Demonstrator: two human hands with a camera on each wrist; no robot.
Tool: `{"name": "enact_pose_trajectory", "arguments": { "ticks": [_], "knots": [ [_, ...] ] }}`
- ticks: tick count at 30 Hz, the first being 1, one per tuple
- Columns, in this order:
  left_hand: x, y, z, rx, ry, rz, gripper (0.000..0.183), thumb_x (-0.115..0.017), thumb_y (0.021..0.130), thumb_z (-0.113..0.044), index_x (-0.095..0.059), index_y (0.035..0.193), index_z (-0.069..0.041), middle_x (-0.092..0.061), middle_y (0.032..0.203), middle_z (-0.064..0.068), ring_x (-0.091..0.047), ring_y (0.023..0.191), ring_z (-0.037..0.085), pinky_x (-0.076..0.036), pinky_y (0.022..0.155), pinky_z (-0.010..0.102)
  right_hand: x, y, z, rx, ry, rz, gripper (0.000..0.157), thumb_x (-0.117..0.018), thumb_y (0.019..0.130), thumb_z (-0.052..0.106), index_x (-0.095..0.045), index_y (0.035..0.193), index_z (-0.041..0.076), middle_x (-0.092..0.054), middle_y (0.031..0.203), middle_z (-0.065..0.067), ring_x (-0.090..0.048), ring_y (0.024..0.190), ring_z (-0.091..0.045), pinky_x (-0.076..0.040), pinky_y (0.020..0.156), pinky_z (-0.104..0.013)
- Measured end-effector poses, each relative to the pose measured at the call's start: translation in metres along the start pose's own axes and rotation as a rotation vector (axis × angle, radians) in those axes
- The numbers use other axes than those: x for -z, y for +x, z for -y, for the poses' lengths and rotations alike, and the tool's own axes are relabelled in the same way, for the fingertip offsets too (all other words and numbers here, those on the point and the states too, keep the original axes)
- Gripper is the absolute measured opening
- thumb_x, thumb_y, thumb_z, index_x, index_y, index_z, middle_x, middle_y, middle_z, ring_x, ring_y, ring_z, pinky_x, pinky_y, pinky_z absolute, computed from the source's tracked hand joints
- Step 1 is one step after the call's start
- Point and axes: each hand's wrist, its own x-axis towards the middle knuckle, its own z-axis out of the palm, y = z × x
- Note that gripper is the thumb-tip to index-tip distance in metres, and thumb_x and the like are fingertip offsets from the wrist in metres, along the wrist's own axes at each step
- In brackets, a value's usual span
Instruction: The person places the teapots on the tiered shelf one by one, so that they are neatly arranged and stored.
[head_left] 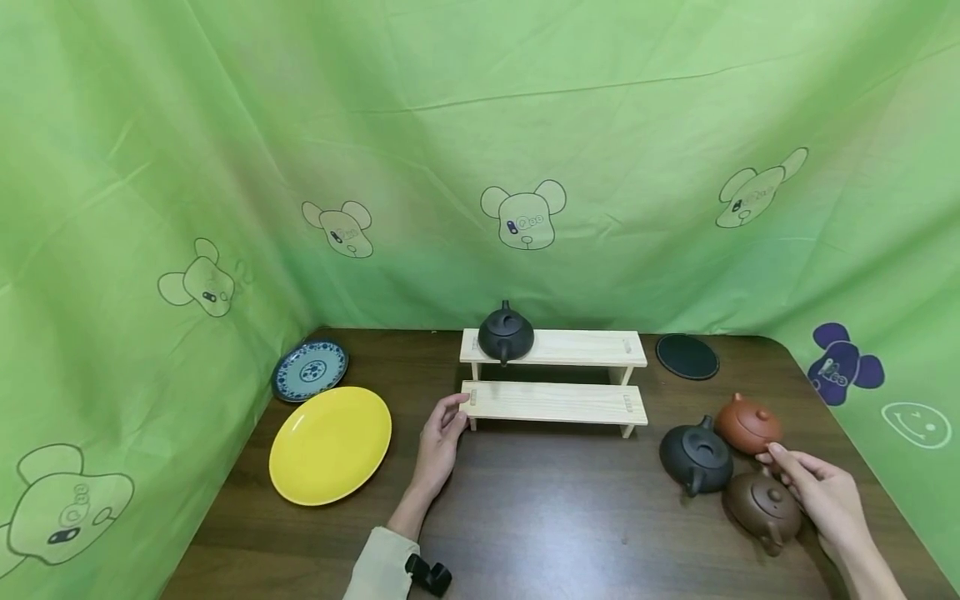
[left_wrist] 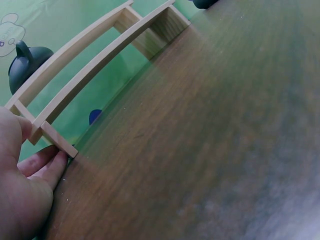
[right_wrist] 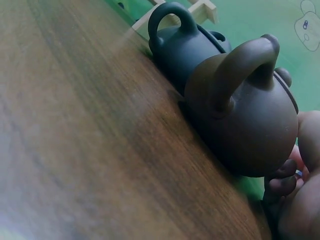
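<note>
My left hand (head_left: pixel 438 450) holds the left end of the lower step of a two-step pale wooden stand (head_left: pixel 555 402), some fingers beside its short leg (left_wrist: pixel 60 140). A black teapot (head_left: pixel 506 333) sits on the upper step's left end. At the right, my right hand (head_left: pixel 821 492) pinches at the near side of a reddish clay teapot (head_left: pixel 747 425), its handle hidden by the fingers. Right beside that hand stands a dark brown teapot (right_wrist: pixel 250 120), handle toward me. Another black teapot (head_left: pixel 696 458) stands to its left. Small dark rounded shapes (right_wrist: pixel 282 180) show by the fingers.
A large yellow plate (head_left: pixel 330 446) lies at the left, with a blue-and-white patterned plate (head_left: pixel 310 370) behind it. A dark round mat (head_left: pixel 687 357) lies right of the stand. Green printed cloth (head_left: pixel 420 167) rises behind the brown table (head_left: pixel 555 508).
</note>
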Motion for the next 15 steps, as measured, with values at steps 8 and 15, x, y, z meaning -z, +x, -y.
{"name": "enact_pose_trajectory", "arguments": {
  "ticks": [8, 15],
  "knots": [
    [0.0007, -0.0025, -0.0044, -0.053, 0.01, 0.011, 0.027, -0.066, 0.112, -0.016, -0.072, 0.139, -0.018, -0.072, 0.144, 0.003, -0.067, 0.134, 0.016, -0.056, 0.11, 0.027, -0.0014, -0.0007, -0.0012, 0.025, 0.036, 0.023, 0.026, -0.069, 0.112, 0.021, -0.09, 0.097, 0.024, -0.08, 0.087, 0.023, -0.064, 0.078, 0.006, -0.051, 0.063, -0.014],
    [0.0006, 0.0002, -0.0013, -0.02, 0.007, 0.01, 0.028, -0.066, 0.113, -0.017, -0.071, 0.14, -0.02, -0.071, 0.146, 0.002, -0.066, 0.136, 0.017, -0.055, 0.109, 0.024, -0.0031, -0.0012, 0.0002, 0.013, 0.163, 0.023, 0.025, -0.071, 0.11, 0.017, -0.091, 0.096, 0.023, -0.082, 0.085, 0.017, -0.07, 0.078, 0.006, -0.054, 0.065, -0.012]
  ]
}}
